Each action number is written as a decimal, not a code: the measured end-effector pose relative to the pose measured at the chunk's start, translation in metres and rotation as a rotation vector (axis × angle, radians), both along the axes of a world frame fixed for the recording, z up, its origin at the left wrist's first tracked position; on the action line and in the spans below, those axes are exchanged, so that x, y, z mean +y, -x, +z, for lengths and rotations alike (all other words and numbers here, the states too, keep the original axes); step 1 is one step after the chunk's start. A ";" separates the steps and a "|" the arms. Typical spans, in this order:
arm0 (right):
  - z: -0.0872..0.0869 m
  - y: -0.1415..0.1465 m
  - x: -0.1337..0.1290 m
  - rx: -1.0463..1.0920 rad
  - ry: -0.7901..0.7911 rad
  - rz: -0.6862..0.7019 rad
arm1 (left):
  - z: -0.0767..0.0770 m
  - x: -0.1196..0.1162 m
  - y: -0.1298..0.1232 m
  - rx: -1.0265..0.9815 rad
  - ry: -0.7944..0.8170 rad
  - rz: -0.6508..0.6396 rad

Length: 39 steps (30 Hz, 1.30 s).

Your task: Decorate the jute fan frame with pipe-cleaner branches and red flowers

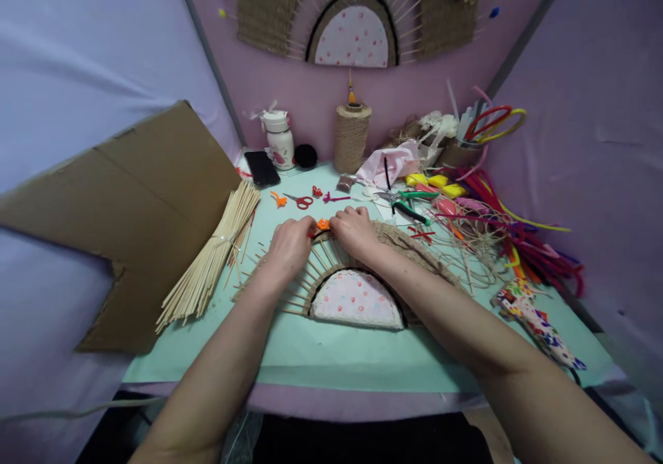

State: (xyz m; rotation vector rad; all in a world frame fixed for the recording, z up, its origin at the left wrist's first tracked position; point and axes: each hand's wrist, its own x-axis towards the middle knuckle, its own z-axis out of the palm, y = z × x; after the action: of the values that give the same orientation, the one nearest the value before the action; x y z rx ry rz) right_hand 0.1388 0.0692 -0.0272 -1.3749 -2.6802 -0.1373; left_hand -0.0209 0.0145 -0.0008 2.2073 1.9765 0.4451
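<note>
My left hand (291,244) and my right hand (354,230) meet at the top edge of a half-round fan (311,281) made of thin sticks and woven twine. Between their fingertips is a small orange pipe-cleaner flower (323,224), pinched from both sides. Something red shows at the left fingertips, too small to name. A black strip runs just below the flower. The fan lies flat, with a white half-circle dotted in pink (357,298) at its centre. Its right side is woven, while bare sticks spread on the left. My right forearm covers part of the weave.
Behind the hands lie red scissors (303,202), an orange flower (280,200) and green-handled pliers (409,201). A stick bundle (212,264) and cardboard (139,195) stand left. Pipe cleaners (539,243), loose twine and a glue gun (533,315) crowd the right. A twine spool (352,136) stands behind.
</note>
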 end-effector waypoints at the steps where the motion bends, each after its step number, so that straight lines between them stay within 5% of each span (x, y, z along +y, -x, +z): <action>1: -0.001 0.000 0.000 -0.002 -0.001 -0.001 | 0.000 -0.005 -0.002 0.050 0.011 -0.030; 9: -0.005 0.003 0.002 0.002 0.018 -0.011 | -0.005 -0.029 -0.022 0.295 0.025 -0.134; 18: -0.002 0.007 0.000 0.135 0.077 -0.149 | -0.023 -0.033 -0.032 0.281 -0.009 -0.082; 26: -0.002 0.009 -0.002 0.120 0.103 -0.152 | -0.023 -0.034 -0.034 0.230 -0.044 -0.057; 33: 0.012 0.000 -0.019 0.114 -0.082 -0.041 | -0.014 -0.019 -0.009 0.019 -0.276 0.095; 39: 0.020 -0.005 -0.039 0.192 -0.227 0.021 | -0.016 -0.019 -0.012 -0.016 -0.358 0.009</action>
State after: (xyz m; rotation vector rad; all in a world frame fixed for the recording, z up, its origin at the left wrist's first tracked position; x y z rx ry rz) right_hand 0.1441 0.0303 -0.0070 -1.2242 -2.4355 -0.2829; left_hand -0.0090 -0.0040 -0.0167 2.3827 2.0305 0.8759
